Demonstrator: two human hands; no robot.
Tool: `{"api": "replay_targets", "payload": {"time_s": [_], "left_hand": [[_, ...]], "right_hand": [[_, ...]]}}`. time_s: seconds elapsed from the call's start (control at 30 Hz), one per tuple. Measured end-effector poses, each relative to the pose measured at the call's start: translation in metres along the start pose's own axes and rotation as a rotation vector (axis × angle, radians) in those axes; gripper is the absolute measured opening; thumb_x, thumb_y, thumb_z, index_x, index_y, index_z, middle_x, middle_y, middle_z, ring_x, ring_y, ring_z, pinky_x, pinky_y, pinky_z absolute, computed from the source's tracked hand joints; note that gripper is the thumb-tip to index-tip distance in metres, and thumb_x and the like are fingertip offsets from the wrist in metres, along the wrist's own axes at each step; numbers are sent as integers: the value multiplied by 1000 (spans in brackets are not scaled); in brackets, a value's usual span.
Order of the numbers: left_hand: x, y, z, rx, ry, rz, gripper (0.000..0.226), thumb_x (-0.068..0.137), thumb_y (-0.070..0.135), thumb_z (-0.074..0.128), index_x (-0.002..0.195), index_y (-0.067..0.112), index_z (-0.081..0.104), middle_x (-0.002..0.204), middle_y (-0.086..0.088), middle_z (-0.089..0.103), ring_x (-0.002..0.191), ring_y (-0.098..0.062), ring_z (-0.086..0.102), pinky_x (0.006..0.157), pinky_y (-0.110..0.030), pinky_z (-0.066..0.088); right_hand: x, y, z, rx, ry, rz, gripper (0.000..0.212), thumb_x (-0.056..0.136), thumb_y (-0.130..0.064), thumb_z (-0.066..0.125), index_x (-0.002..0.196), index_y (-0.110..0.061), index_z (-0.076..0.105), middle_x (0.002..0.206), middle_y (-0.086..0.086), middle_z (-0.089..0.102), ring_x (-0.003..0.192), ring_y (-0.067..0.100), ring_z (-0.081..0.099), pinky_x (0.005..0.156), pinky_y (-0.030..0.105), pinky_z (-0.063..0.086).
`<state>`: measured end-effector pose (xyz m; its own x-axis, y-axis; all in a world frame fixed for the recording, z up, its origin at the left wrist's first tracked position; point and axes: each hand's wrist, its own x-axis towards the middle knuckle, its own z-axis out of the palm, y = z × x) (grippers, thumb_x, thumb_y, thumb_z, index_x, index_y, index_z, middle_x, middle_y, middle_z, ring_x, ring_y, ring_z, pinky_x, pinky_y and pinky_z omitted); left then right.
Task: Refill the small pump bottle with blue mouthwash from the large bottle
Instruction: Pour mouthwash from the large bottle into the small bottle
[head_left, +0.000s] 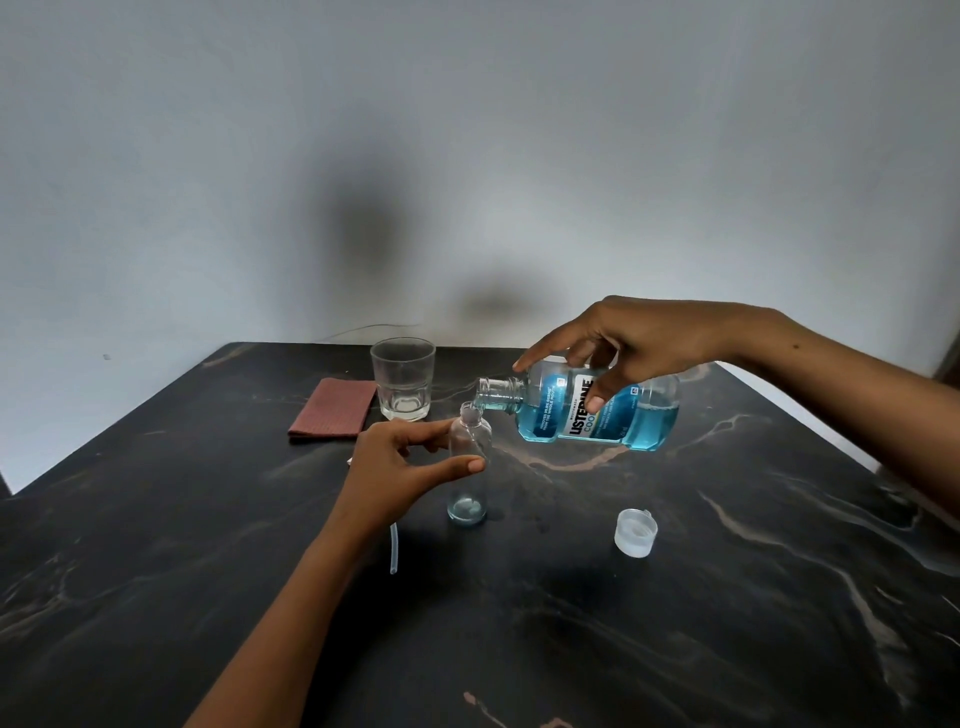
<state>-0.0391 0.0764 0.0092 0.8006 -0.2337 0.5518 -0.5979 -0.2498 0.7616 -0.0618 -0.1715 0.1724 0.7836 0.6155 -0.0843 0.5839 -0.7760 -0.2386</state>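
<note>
A small clear bottle (469, 488) stands upright on the dark marble table (675, 623), its neck uncovered, a thin layer of blue liquid at its bottom. My left hand (400, 467) holds it by the upper body with thumb and fingers. My right hand (639, 343) grips the large mouthwash bottle (597, 410) tipped on its side, its open mouth right over the small bottle's neck. Blue liquid fills the lower part of the large bottle and reaches its neck. A thin clear pump tube (394, 548) lies on the table beside my left forearm.
A clear cap (635, 532) rests upside down on the table to the right of the small bottle. An empty drinking glass (402, 376) stands at the back, with a folded reddish cloth (335, 408) to its left. A pale wall rises behind the table.
</note>
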Motion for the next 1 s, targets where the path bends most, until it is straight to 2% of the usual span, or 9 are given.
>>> {"api": "replay_targets", "payload": {"time_s": [0.1,0.23,0.33,0.47,0.63,0.7,0.8,0.9,1.0], "left_hand": [[0,0,0,0,2,-2,48,54,50,77,99,34,70,83,17,72,79,1,63,66,-8,45],[0,-1,0,14,-5,-8,53,54,53,75,103,32,69,86,16,71,80,1,63,66,-7,44],[0,-2,-1,22,-11,-19,57,54,55,74,105,30,69,87,13,72,81,0,63,67,-9,46],[0,-2,0,9,-6,-26,57,54,52,76,105,27,70,87,14,72,81,1,63,67,-7,46],[1,-3,-1,26,0,-23,54,55,47,79,104,25,73,85,10,73,78,-3,64,67,-15,49],[0,-2,0,14,0,-21,51,55,48,79,102,29,72,81,13,73,76,-2,63,65,-12,47],[-1,-2,0,-4,1,-22,48,55,47,79,99,32,71,79,21,72,74,-1,63,64,-8,45],[-1,-1,-1,-10,-3,-26,53,54,49,78,101,27,72,76,18,72,74,0,62,64,-8,45],[-1,-1,0,-11,-2,-22,53,54,48,78,102,26,72,80,13,72,74,1,62,63,-7,45]], "right_hand": [[0,-1,0,4,-12,5,63,78,-6,73,134,-23,50,112,-12,69,96,4,69,83,25,57],[0,-3,-2,-8,-37,-9,62,79,-1,71,135,-16,50,92,-48,59,89,-11,65,80,16,56],[-1,-4,-4,-22,-42,-31,61,80,-1,71,135,-14,49,91,-54,55,89,-14,64,81,17,56],[-2,-8,-4,-22,-42,-26,62,78,-2,73,135,-15,51,93,-44,61,90,-10,66,83,23,56],[-1,-8,-4,-5,-17,1,63,78,-2,73,135,-17,51,111,-9,70,88,-8,67,83,20,55],[-1,-7,-4,-1,-23,6,64,78,-2,74,135,-19,50,110,-2,72,83,-9,67,82,18,54],[0,-8,-5,9,-28,5,64,78,-2,74,135,-18,50,108,-9,71,76,-11,65,78,13,52],[0,-9,-6,7,-30,1,63,79,-1,72,135,-15,50,103,-23,65,75,-14,64,76,12,52],[1,-9,-6,7,-30,-2,63,79,-1,72,136,-16,49,108,-12,69,80,-12,66,79,15,54]]}}
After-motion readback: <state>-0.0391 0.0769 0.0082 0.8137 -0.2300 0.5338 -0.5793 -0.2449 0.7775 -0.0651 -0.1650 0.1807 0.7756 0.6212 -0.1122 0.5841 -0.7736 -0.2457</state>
